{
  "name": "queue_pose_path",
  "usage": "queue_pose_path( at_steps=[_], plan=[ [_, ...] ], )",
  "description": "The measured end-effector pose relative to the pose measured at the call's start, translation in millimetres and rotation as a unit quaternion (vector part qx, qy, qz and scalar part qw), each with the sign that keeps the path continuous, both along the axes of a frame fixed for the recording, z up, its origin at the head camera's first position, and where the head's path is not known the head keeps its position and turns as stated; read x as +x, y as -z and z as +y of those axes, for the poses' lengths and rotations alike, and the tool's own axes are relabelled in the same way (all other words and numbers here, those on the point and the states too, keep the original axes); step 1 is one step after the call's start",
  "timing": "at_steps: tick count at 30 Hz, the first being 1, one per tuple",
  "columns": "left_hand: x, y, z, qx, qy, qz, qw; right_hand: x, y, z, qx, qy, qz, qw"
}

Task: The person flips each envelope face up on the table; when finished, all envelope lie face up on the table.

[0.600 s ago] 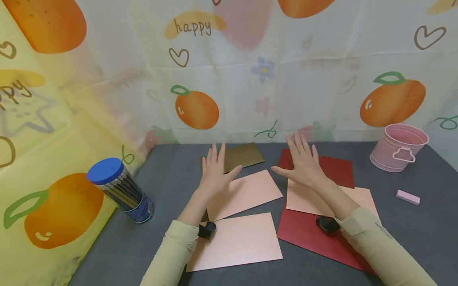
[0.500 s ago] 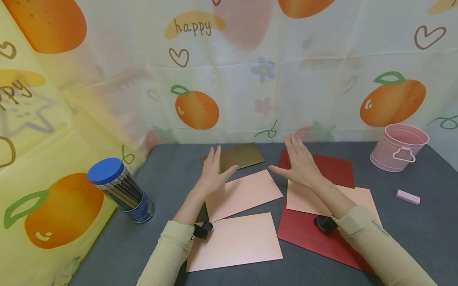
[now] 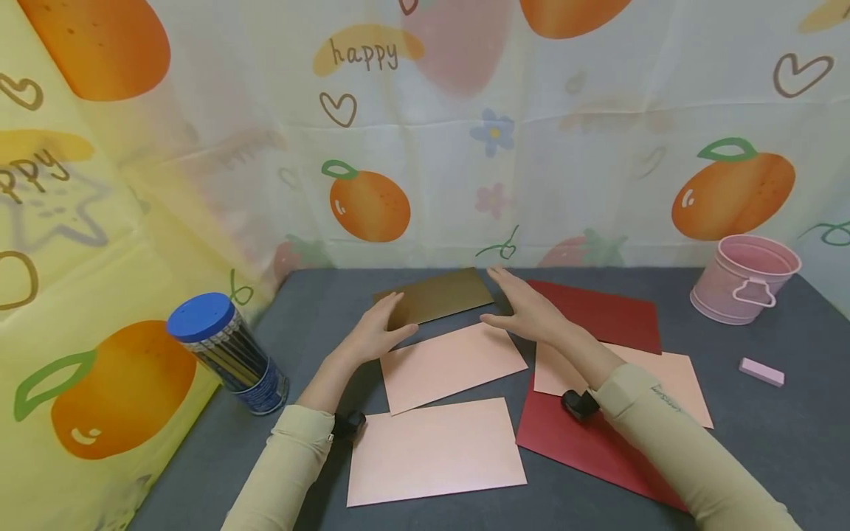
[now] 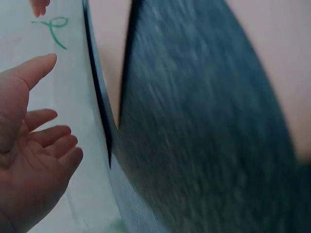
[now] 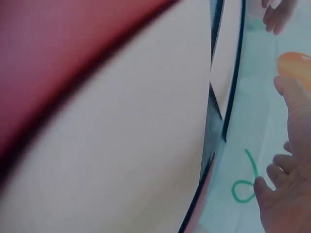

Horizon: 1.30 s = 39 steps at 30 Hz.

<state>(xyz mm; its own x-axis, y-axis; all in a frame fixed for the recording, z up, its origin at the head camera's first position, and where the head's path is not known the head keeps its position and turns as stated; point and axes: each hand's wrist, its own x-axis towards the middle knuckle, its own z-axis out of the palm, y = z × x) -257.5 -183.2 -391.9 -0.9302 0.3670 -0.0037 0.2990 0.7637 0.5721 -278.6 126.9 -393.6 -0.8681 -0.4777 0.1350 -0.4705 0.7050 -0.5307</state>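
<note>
My left hand [image 3: 372, 335] is held above the table, between a brownish-gold card [image 3: 441, 296] and the left edge of a light pink card [image 3: 458, 365]. In the left wrist view that hand [image 4: 36, 165] has its thumb spread away from softly bent fingers, and nothing is in it. The right hand [image 3: 534, 313] hovers beside a dark red card [image 3: 611, 317], also holding nothing. Its thumb and fingers stand apart in the right wrist view, where the hand [image 5: 286, 179] is partly cut off. Under the right forearm, another pink card [image 3: 671, 376] overlaps a larger red card [image 3: 571, 435].
Nearer the front lies one more pink card [image 3: 438, 453]. A blue-lidded tub of pencils [image 3: 235, 361] stands at the left. On the right are a small pink bucket [image 3: 740, 284] and a pink eraser-like block [image 3: 761, 372]. A fruit-patterned cloth [image 3: 432, 162] hangs behind the dark table [image 3: 199, 472].
Both hands have moved left, and their fingers point more inward with a softer bend. The head view has shifted slightly. The cards lie as before.
</note>
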Motion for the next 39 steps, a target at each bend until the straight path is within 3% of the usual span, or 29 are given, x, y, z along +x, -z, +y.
queue_pose_path(
  at_steps=[5, 11, 21, 31, 39],
  plan=[
    [-2.2, 3.0, -9, -0.020, 0.019, -0.008, 0.9996, -8.2, 5.4, -8, 0.000, -0.027, -0.026, 0.999],
    [-6.2, 9.6, -20, -0.038, 0.019, -0.014, 0.9990, -16.0, 10.2, -15, 0.015, -0.059, -0.042, 0.997],
    [-15.0, 15.4, -26, -0.058, 0.021, -0.016, 0.9980, -30.5, 11.6, -22, 0.055, -0.041, -0.044, 0.997],
    [-16.4, 20.2, -27, -0.087, 0.030, -0.014, 0.9957, -37.9, 14.0, -24, 0.079, -0.042, -0.064, 0.994],
    [-17.5, 20.9, -29, -0.093, 0.033, 0.009, 0.9951, -42.4, 14.3, -27, 0.081, -0.049, -0.058, 0.994]
  ],
)
